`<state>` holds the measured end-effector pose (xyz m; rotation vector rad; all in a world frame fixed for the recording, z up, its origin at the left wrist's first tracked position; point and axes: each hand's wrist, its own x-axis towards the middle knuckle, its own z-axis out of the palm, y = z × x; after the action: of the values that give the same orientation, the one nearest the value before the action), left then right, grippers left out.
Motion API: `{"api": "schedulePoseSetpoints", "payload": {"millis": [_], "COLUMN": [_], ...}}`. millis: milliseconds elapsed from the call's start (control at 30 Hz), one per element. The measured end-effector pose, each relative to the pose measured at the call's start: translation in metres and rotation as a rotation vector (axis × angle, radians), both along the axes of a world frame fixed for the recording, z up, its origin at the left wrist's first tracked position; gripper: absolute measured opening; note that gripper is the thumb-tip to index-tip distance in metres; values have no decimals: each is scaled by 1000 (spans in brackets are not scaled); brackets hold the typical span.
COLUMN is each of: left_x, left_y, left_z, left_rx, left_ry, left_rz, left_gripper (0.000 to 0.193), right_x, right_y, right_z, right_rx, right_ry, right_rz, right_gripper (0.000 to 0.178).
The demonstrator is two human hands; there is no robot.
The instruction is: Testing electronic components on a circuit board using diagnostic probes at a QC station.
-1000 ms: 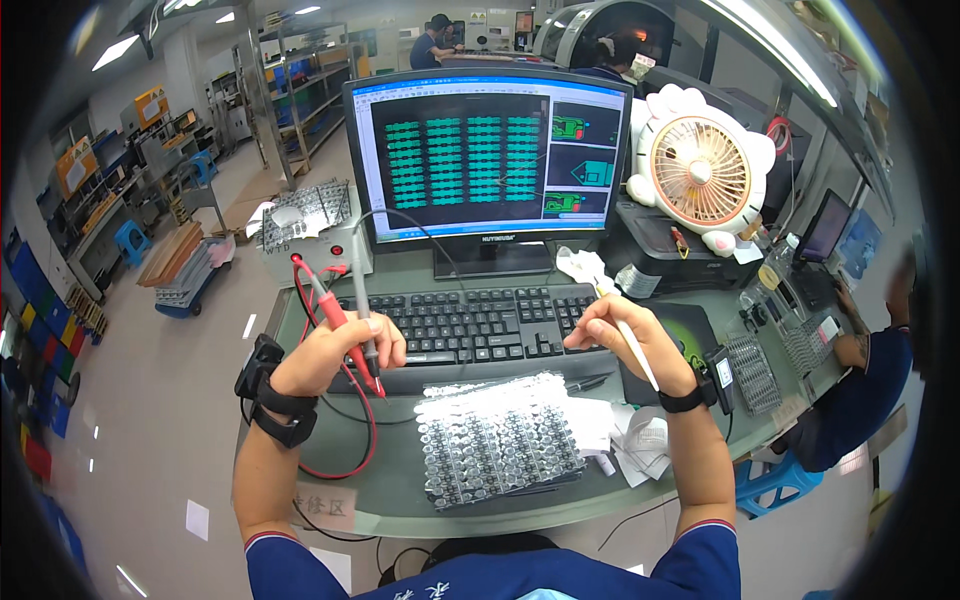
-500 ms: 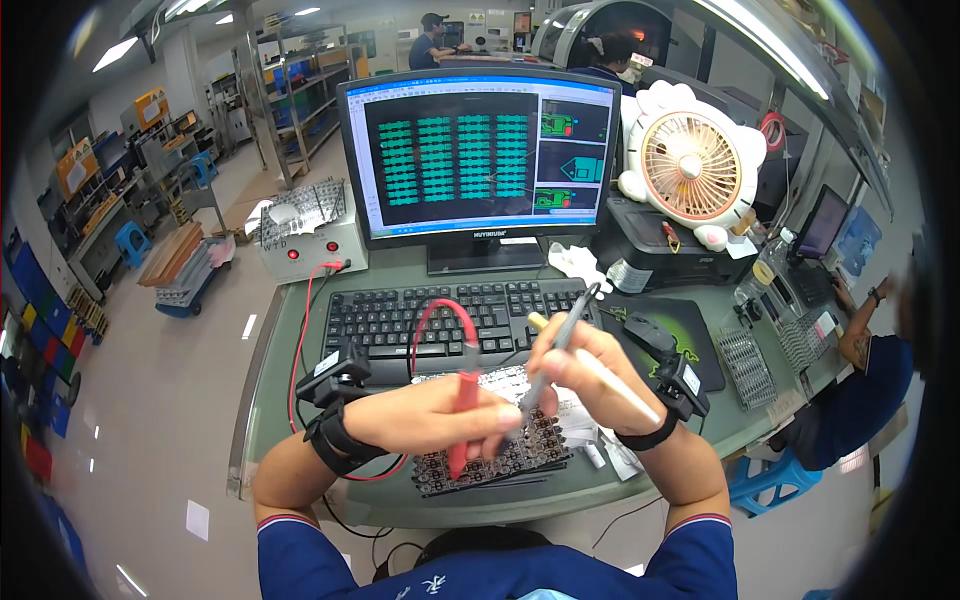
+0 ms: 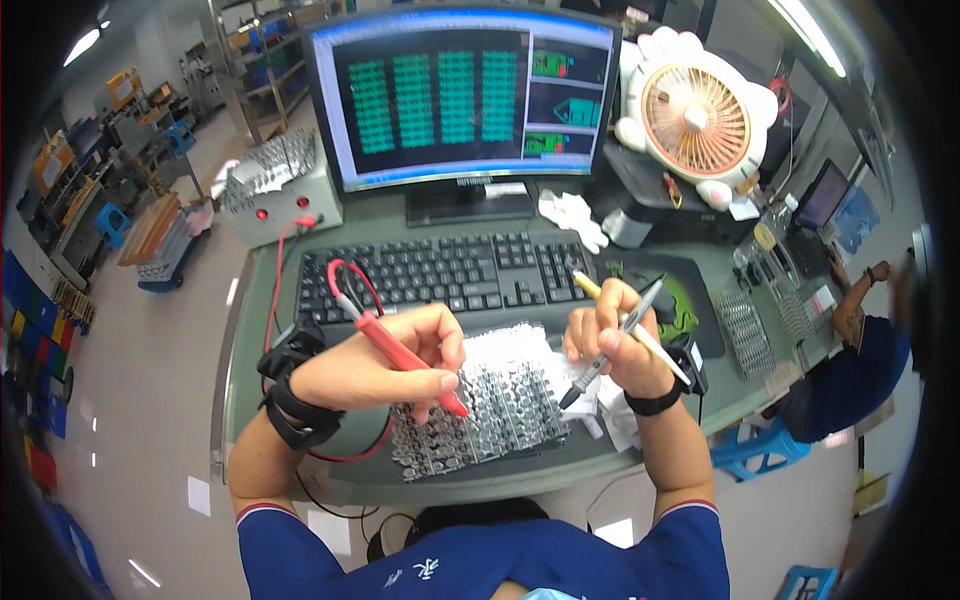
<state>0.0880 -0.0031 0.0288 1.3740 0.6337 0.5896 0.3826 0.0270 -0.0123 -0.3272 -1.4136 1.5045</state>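
Observation:
My left hand [image 3: 385, 355] is closed round a red test probe [image 3: 395, 350], whose lead loops up from its upper end. Its tip points down at a panel of small circuit boards [image 3: 495, 410] lying on the desk; whether it touches cannot be told. Gripped in my right hand [image 3: 622, 350] is a grey pen-shaped probe [image 3: 598, 368] with a dark tip, angled down by the panel's right edge. A slim cream-and-yellow stick [image 3: 655, 350], pen-like, also lies across that hand's fingers.
Behind the panel are a black keyboard [image 3: 440, 275] and a monitor [image 3: 430, 110] with green rows. A box with red lights [image 3: 285, 215] stands left; mouse pad [image 3: 690, 315], white fan [image 3: 695, 120] and crumpled white material [image 3: 572, 218] lie right. A co-worker [image 3: 855, 370] sits at far right.
My hands have moved apart: the red probe has gone left and now slants, and the grey probe has swung to the right. The view has tilted down and turned slightly.

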Motion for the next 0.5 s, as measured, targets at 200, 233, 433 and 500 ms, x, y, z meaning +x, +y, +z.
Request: {"api": "schedulePoseSetpoints", "payload": {"millis": [200, 233, 433, 500], "left_x": [5, 5, 4, 5], "left_y": [-2, -1, 0, 2], "left_z": [-5, -5, -11, -13], "left_rx": [-56, -58, 10, -36], "left_ry": [-84, -85, -92, -109], "left_rz": [-110, -106, -129, -116], "left_gripper": [23, 23, 22, 28], "right_x": [6, 6, 5, 7], "right_y": [-14, -17, -20, -17], "right_z": [0, 2, 6, 2], "right_rx": [31, 43, 147, 305], "right_ry": [-86, -111, -151, -280], "right_rz": [74, 78, 135, 119], "right_gripper": [25, 25, 29, 32]}}
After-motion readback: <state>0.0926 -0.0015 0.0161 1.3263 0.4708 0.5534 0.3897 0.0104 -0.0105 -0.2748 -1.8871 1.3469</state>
